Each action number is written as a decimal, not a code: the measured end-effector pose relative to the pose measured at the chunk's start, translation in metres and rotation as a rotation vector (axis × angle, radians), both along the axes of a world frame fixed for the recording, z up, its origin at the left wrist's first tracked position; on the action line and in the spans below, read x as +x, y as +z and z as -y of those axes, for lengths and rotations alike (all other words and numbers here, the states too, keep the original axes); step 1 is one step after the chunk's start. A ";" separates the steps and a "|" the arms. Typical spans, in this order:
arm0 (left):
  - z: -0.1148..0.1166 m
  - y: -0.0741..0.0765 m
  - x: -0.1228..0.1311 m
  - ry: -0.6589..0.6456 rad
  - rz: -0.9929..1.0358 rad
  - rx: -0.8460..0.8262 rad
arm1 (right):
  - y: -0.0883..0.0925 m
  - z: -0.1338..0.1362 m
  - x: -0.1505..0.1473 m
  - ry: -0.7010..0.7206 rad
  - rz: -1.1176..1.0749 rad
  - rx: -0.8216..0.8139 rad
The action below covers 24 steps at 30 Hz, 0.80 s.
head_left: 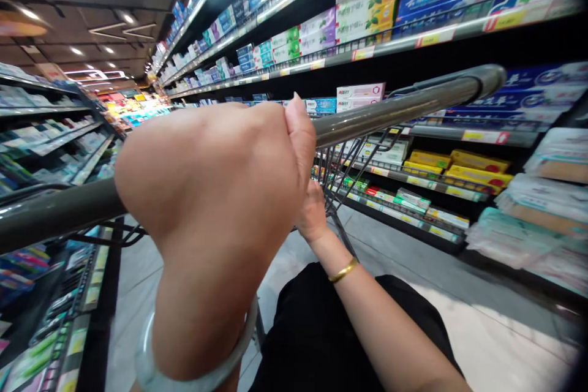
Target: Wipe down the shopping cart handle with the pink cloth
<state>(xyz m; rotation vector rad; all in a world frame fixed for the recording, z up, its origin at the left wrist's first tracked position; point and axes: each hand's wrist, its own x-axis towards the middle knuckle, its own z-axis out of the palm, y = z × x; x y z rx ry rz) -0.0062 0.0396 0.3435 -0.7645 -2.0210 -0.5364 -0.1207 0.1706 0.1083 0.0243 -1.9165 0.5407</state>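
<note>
I have the left hand point(215, 165) arched over the cart handle point(399, 101), closed round it, knuckles up — the handle slants up rightward; the right hand point(315, 214) sits lower, fingers mostly hidden — I can't tell its grip.

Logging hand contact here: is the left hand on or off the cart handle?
On: the left hand lies over the cart handle, which emerges from both sides of it. How tightly it grips, I cannot tell.
</note>
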 end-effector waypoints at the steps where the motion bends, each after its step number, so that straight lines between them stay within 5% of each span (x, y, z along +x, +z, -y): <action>1: 0.000 0.001 0.000 -0.006 0.027 0.008 | -0.002 0.001 -0.001 -0.009 0.009 0.014; 7: 0.002 0.001 -0.001 0.032 0.005 -0.031 | 0.001 -0.014 0.008 -0.145 -0.039 -0.103; 14: 0.001 0.001 -0.001 0.131 -0.115 -0.104 | 0.004 0.007 0.019 0.053 0.102 0.016; 18: 0.003 0.000 -0.002 0.171 -0.186 -0.178 | 0.054 -0.012 0.054 0.018 -0.269 -0.076; 24: 0.003 0.001 -0.001 0.104 -0.177 -0.125 | 0.131 -0.036 0.129 -0.264 -0.727 -0.103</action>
